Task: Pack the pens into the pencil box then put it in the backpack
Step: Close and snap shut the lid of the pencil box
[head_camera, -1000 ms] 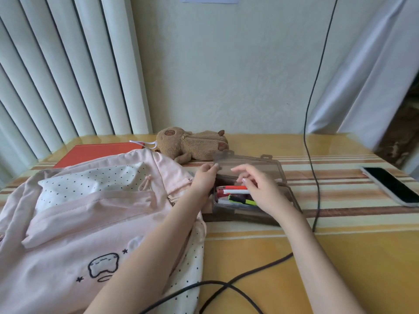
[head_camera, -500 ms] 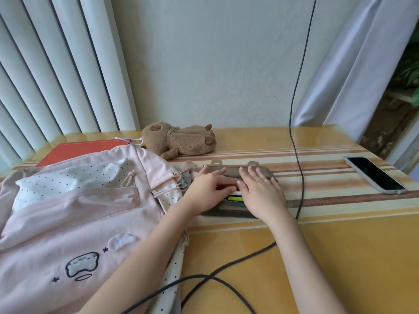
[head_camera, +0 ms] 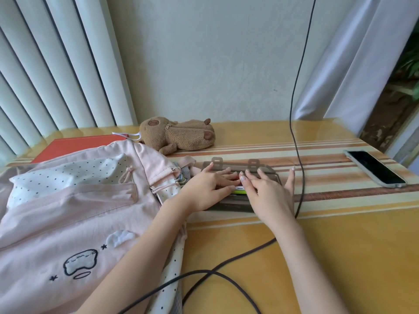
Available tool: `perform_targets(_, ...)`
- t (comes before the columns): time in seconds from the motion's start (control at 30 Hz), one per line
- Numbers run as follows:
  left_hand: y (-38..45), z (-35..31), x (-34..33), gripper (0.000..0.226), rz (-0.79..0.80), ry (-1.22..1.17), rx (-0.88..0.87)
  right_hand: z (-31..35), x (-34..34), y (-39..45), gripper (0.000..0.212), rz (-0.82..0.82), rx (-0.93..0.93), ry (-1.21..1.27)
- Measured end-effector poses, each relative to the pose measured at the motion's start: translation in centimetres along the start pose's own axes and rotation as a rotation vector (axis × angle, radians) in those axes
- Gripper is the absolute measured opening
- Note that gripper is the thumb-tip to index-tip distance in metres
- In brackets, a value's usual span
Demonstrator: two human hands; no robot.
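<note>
Where blinds (head_camera: pixel 45 64) hang, striped table (head_camera: pixel 328 200).

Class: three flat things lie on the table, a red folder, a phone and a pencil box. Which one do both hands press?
The smoky clear pencil box: left hand and right hand lie flat on its lid.

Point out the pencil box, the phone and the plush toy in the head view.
pencil box (head_camera: pixel 264 168): head view, far edge of its lid.
phone (head_camera: pixel 375 167): head view, middle of the dark screen.
plush toy (head_camera: pixel 179 134): head view, middle of its brown body.
</note>
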State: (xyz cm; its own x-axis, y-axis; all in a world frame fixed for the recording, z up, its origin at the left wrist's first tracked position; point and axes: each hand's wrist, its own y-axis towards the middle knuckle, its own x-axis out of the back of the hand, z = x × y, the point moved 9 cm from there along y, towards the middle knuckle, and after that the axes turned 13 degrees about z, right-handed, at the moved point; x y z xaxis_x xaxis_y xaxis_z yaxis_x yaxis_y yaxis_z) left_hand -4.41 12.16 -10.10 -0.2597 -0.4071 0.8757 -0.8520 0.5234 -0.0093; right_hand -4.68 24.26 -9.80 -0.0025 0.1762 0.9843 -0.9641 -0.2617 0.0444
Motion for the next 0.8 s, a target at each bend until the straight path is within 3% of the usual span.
perform_targets(0.17, -0.3, -0.3, 0.7, 0.036, -0.085, 0.236, 0.097, 0.4, 0.1, 0.0, 0.054, -0.095, 0.066, 0.006)
perform_targets(0.3, -0.4, 0.1, 1.1, 0.033, -0.167, 0.163, 0.128, -0.6, 0.8, -0.8, 0.049, -0.348, 0.095, 0.167)
perform_targets(0.43, -0.4, 1.6, 0.9, 0.039, -0.178, 0.161, 0.181, 0.2, 0.2, 0.1, 0.058, -0.376, 0.038, 0.104)
perform_targets(0.57, -1.4, 3.0, 2.5, 0.033, -0.393, -0.092, 0.151, 0.9, 0.2, 1.2, 0.057, -0.318, 0.13, 0.06)
perform_targets(0.67, -3.6, 5.3, 4.3, 0.033, -0.652, -0.39, 0.268, 0.0, 1.1, 0.3, 0.04, -0.514, 0.076, 0.122)
perform_targets(0.73, -3.9, 6.7, 3.9, 0.042, -0.641, -0.512, 0.376, -1.1, 1.3, -0.8, 0.048, -0.673, -0.028, 0.307)
perform_targets(0.8, -2.8, 8.2, 2.1, 0.051, -0.479, -0.681, 0.435, -1.7, 1.2, -1.3, 0.052, -0.774, -0.046, 0.498)
